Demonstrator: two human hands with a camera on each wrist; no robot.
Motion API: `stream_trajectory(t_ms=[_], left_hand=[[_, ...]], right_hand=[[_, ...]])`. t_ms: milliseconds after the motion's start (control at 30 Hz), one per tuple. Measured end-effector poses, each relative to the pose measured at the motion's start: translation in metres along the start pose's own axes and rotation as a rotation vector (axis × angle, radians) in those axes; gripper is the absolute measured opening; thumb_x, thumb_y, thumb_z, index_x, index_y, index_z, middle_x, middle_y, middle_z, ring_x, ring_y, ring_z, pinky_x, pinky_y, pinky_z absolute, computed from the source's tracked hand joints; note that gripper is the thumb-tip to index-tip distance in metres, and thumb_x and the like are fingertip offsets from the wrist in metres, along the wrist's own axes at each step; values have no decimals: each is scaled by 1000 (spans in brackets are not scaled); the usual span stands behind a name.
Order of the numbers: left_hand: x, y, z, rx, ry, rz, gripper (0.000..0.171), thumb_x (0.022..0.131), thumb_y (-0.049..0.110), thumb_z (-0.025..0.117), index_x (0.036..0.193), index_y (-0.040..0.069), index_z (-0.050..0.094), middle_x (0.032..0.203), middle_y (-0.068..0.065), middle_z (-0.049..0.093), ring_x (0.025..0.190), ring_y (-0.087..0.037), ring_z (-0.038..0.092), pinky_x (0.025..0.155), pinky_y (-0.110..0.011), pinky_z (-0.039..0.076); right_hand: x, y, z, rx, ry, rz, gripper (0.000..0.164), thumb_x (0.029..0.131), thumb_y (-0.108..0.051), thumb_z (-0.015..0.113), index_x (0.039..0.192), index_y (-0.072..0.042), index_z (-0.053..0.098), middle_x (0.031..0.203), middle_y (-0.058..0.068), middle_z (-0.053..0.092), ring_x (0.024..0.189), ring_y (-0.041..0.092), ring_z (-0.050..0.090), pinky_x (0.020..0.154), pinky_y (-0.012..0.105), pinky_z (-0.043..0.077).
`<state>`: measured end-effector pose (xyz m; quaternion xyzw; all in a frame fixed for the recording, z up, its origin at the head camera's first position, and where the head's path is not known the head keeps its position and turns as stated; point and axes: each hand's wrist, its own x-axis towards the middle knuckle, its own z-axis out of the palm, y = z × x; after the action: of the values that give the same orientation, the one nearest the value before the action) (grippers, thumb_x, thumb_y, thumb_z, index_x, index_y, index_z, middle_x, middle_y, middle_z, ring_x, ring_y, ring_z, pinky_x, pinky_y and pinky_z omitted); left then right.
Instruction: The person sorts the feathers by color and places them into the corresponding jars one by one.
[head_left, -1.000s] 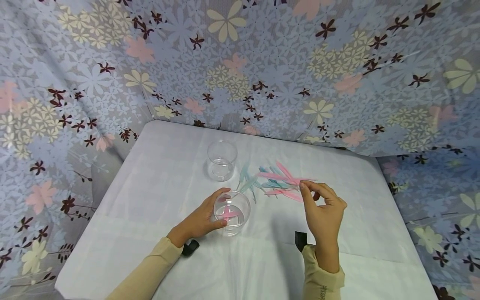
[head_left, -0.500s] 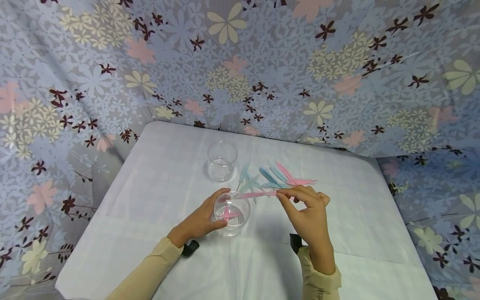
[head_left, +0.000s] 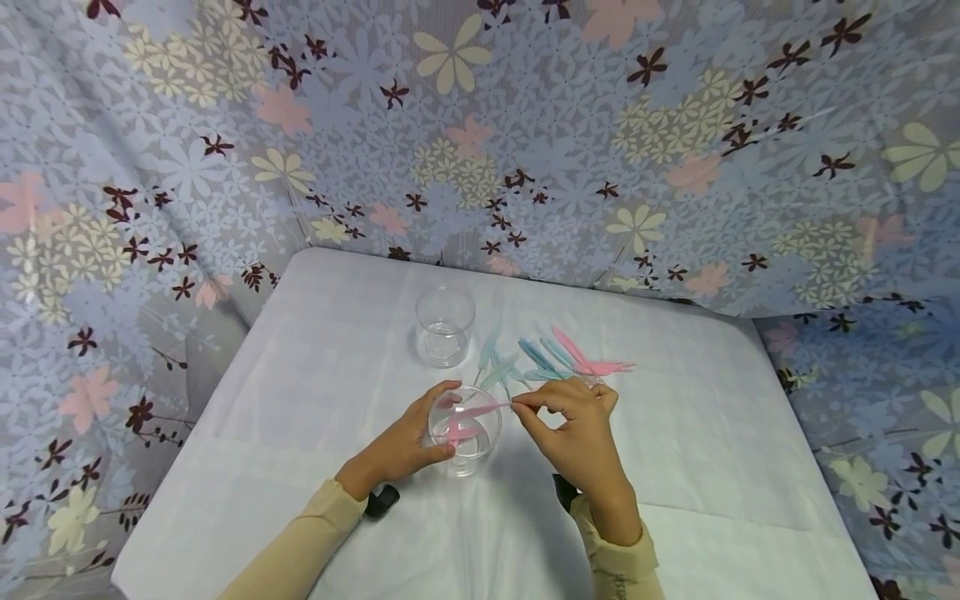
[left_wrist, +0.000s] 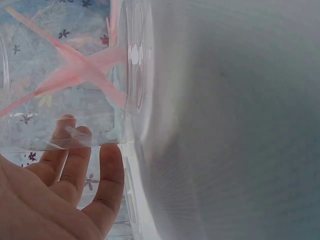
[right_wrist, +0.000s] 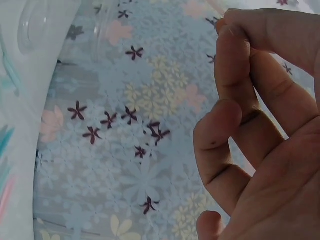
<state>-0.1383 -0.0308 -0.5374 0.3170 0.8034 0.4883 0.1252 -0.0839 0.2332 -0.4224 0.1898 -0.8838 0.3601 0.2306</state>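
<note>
My left hand (head_left: 397, 442) grips a clear plastic cup (head_left: 463, 468) around its side, fingers and thumb on its wall. Pink feathers (left_wrist: 82, 70) lie crossed inside it, plain through the wall in the left wrist view. Between thumb and forefinger, my right hand (head_left: 573, 429) pinches a pink feather (head_left: 482, 410) by one end. Its other end reaches over the cup's mouth; how deep it dips inside is hard to tell. In the right wrist view, the pinching fingertips (right_wrist: 231, 35) show at the top and little of the feather is visible.
A second clear cup (head_left: 446, 346) stands farther back on the white tabletop (head_left: 337, 333). Pale green feathers (head_left: 495, 367), blue feathers (head_left: 542, 358) and pink feathers (head_left: 600, 367) lie to its right. Floral cloth (head_left: 480, 125) hangs behind the table.
My right hand has lifted a pink feather from the pile and carried it left to the cup's mouth. The left hand and its cup have stayed in place.
</note>
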Motion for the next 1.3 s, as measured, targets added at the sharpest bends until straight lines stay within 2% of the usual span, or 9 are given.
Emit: stream_trajectory(t_ms=[133,300,433,533,733,833,967,1167,1300], left_hand=[[-1,-1,2,-3,-2,-19,86,88,52,70,156,42,19,149,2,45,141,-28,36,111,-62,32],[0,-1,2,-1,-2,-7,85,89,56,67,157,42,17,150,3,44,142,-28,35,111,-61,32],[0,1,0,1,-8,-8,87,91,40,71,157,42,15,151,5,44,144,-28,33,111,-62,31],[0,2,0,-5,-15,-8,89,90,34,72,158,41,14,151,4,43,145,-29,33,112,-63,30],[0,3,-1,-3,-12,-14,84,91,61,63,157,43,15,151,1,43,145,-29,33,113,-63,29],[0,3,-2,-3,-6,2,82,92,67,56,158,41,15,151,-2,44,145,-29,33,113,-63,28],[0,3,-2,-10,-8,2,79,94,60,59,158,41,16,150,-3,44,145,-29,33,114,-63,28],[0,2,0,-13,-8,-32,80,95,37,66,157,45,15,150,2,43,145,-26,33,114,-62,28],[0,1,2,-16,-7,-43,80,95,35,65,156,46,15,150,5,44,146,-25,32,114,-61,29]], right_hand=[[-2,1,10,-8,-39,-31,2,87,-23,80,89,-25,81,80,-20,68,80,6,51,81,50,14],[-3,0,22,-35,-77,-63,3,88,-25,80,88,-23,81,77,-20,65,78,6,50,77,48,14],[-4,-1,32,-78,-86,-79,2,84,-24,82,86,-24,81,75,-20,63,76,4,49,76,45,16],[-4,-1,38,-97,-92,-88,3,83,-24,83,84,-24,81,73,-20,63,75,4,50,75,44,17],[-5,-2,47,-122,-115,-96,4,82,-23,84,83,-25,81,73,-19,63,75,5,51,76,45,19],[-5,-3,51,-148,-130,-97,4,83,-24,83,83,-26,81,72,-19,64,76,6,52,77,46,21],[-6,-5,54,-169,-138,-99,4,82,-22,84,82,-25,81,71,-18,64,75,7,53,78,47,23],[-7,-6,58,-215,-140,-89,5,81,-21,84,80,-23,81,70,-16,64,74,9,53,78,48,25],[-8,-6,60,-236,-164,-80,3,84,-21,81,81,-23,81,71,-16,65,75,10,53,79,48,25]])
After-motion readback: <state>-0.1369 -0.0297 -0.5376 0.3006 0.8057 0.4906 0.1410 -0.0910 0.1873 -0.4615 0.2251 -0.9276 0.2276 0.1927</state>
